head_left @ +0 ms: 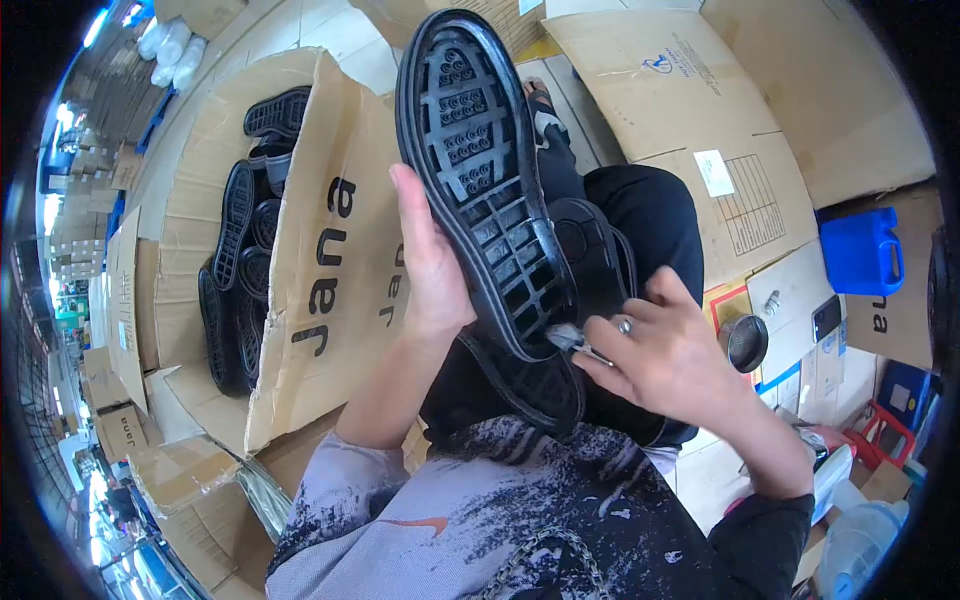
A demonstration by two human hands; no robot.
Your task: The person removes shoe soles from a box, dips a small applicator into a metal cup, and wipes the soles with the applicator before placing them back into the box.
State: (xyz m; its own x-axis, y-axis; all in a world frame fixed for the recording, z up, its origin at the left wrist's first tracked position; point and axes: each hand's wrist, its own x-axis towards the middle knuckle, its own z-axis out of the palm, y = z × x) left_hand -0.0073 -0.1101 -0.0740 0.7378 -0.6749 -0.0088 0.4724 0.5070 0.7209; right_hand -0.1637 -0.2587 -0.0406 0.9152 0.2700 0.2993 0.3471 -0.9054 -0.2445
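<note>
My left hand (430, 255) holds a black shoe sole (485, 190) upright, its palm and thumb along the sole's left edge. The studded inner side of the sole faces me. A brush (565, 338) with pale bristles is pinched in my right hand (650, 350), which wears a ring. Its bristles are at the lower right rim of the sole. More black soles (535, 385) rest on my lap, partly hidden behind the held one.
On the left, an open cardboard box (330, 230) holds several black soles (237, 225). To the right are a round dark tin (744, 343), a phone (827, 317), a blue jerrycan (860, 252) and cardboard (690, 90). Plastic containers (860, 540) stand at the lower right.
</note>
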